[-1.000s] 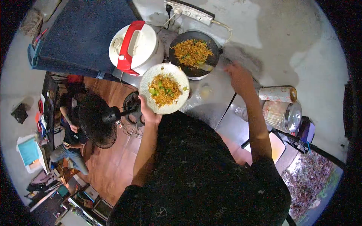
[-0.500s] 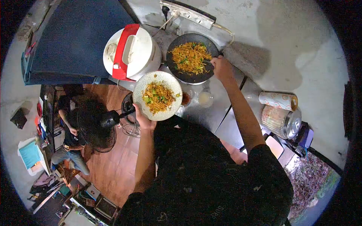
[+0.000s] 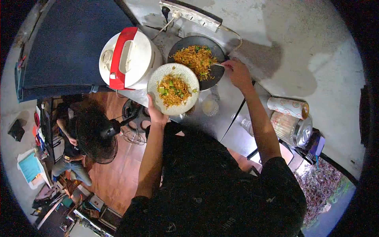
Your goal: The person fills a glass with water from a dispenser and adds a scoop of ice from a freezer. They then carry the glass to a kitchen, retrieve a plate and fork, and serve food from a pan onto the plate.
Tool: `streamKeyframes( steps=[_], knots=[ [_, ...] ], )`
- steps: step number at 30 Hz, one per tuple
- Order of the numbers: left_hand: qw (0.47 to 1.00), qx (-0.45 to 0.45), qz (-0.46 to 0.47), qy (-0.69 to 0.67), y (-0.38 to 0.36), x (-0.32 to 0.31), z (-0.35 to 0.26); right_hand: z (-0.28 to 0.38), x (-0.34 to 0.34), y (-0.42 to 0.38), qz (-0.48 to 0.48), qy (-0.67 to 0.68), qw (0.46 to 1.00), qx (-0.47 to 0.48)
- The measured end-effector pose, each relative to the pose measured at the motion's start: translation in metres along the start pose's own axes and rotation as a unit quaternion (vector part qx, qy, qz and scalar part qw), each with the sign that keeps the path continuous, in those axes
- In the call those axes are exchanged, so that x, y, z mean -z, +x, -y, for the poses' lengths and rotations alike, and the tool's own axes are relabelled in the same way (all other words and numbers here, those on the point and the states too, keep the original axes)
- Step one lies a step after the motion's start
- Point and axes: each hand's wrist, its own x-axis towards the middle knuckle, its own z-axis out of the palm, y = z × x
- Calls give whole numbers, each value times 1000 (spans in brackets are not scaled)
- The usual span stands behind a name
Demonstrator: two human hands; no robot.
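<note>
My left hand (image 3: 157, 115) grips the lower left rim of a pale textured plate (image 3: 154, 77), thumb along its edge. Fried noodles with green pieces (image 3: 173, 91) lie on the plate. Behind it a dark frying pan (image 3: 217, 77) holds more noodles (image 3: 194, 57), and the plate covers the pan's lower left edge. My right hand (image 3: 239, 74) is closed on a thin metal utensil (image 3: 218, 64) that reaches into the pan's noodles. The utensil's head is buried, so its kind does not show.
Left of the pan stands a white rice cooker (image 3: 134, 59) with a red handle. A small glass (image 3: 210, 107) sits near the plate. A power strip (image 3: 193, 15) runs along the wall. Right are a paper roll (image 3: 287, 107) and a jar (image 3: 290, 127). A fan (image 3: 96, 130) and a seated person (image 3: 71, 134) are left.
The plate has moved right and up with my left hand, now overlapping the pan's edge. Noodles in the pan have shifted toward the lower right. The view has shifted slightly.
</note>
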Motion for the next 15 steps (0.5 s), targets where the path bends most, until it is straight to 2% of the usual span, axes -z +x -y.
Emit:
streamKeyframes(
  steps=[6, 7, 9, 13, 15],
  knots=[
    [1000, 7, 5, -2, 24, -21, 20, 41, 4, -15, -21, -24, 999, 31],
    [999, 14, 35, -19, 24, -24, 22, 48, -2, -19, -21, -24, 999, 30],
    [998, 22, 58, -30, 26, -26, 25, 57, -15, -30, -41, -78, 992, 91],
    [997, 23, 54, -44, 19, -18, 22, 61, -11, -42, -89, -71, 989, 99],
    [999, 8, 27, -29, 16, -14, 18, 52, -6, -44, -97, -48, 992, 61]
  ],
)
